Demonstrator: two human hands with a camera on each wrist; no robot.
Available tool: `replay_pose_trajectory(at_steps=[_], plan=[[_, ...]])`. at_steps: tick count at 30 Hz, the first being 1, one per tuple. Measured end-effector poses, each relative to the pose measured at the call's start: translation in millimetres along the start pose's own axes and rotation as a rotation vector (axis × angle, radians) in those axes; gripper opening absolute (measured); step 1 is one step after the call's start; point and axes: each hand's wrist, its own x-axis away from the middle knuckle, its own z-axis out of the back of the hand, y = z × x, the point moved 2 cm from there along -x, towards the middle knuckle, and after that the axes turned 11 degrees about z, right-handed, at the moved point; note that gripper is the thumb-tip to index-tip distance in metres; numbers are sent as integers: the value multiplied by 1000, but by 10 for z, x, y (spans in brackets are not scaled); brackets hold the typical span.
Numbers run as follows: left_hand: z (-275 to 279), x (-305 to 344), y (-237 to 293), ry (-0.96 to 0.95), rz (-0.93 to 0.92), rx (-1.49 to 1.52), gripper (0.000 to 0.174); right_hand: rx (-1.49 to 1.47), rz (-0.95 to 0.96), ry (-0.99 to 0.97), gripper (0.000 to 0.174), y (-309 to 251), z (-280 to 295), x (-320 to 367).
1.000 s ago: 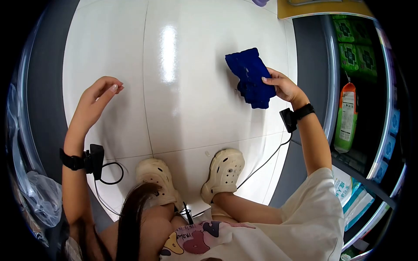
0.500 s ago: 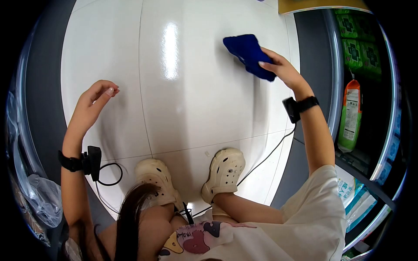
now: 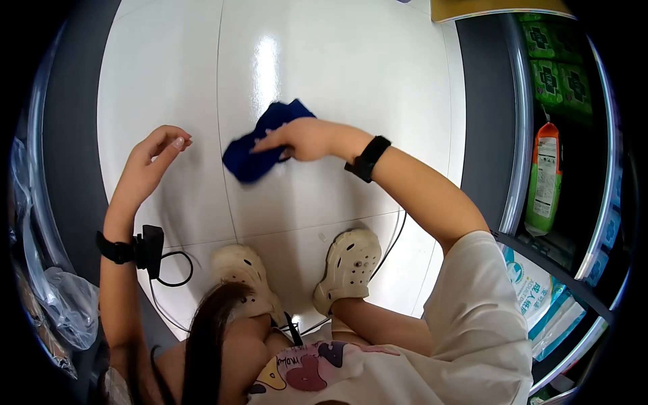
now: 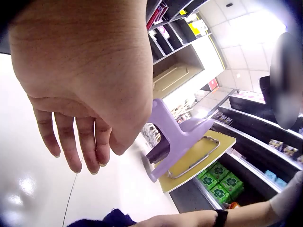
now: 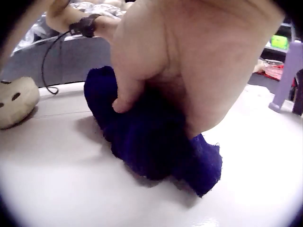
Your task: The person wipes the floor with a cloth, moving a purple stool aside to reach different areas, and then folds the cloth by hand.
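A dark blue cloth (image 3: 244,159) is bunched under my right hand (image 3: 307,139) at the middle of the white tiled floor (image 3: 337,182). The right wrist view shows thumb and fingers gripping the folded cloth (image 5: 147,142) from above, its ragged lower edge close over the floor. My left hand (image 3: 150,165) hovers to the left of the cloth, holding nothing. Its fingers hang loosely bent, as the left wrist view of the left hand (image 4: 80,80) also shows.
Cream clogs (image 3: 351,263) are on the feet near the front. Along the right side runs a shelf with green packs (image 3: 560,81) and an orange-green bag (image 3: 544,179). A purple plastic stool (image 4: 177,137) stands ahead, and clear plastic bags (image 3: 71,307) lie at left.
My right hand has swept the cloth from the right side leftward and somewhat back toward the body, and the cloth is now more crumpled. The left hand has barely moved.
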Motion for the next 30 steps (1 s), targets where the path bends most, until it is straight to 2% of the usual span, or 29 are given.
replay_pose_trajectory(at_steps=[4, 7, 11, 17, 21, 22, 24, 25, 27, 30], plan=[[-20, 57, 4, -5, -29, 33, 21, 94, 97, -127, 56, -9, -141, 141], [12, 102, -55, 12, -12, 33, 21, 61, 118, -218, 59, 123, -137, 462], [41, 155, -133, 31, -24, 30, 21, 44, -35, -293, 68, 341, -72, 1194], [44, 207, -200, 53, -57, 50, 21, 116, -351, -405, 63, 397, -356, 2456], [39, 224, -210, 46, -69, 78, 22, -42, -617, -210, 64, 290, -878, 3149], [35, 229, -216, 44, -73, 90, 22, -114, -722, -129, 62, 231, -993, 3265], [37, 232, -241, 30, -58, 93, 22, -357, -878, 165, 54, 130, -1227, 3533], [38, 232, -254, 23, -50, 92, 21, -334, -885, 237, 53, 111, -1378, 3695], [54, 255, -290, 26, -35, 78, 21, -607, -1099, 369, 53, -25, -1575, 3985], [71, 195, -395, -4, -35, 70, 22, -879, -1131, 466, 51, -390, -1659, 4369]])
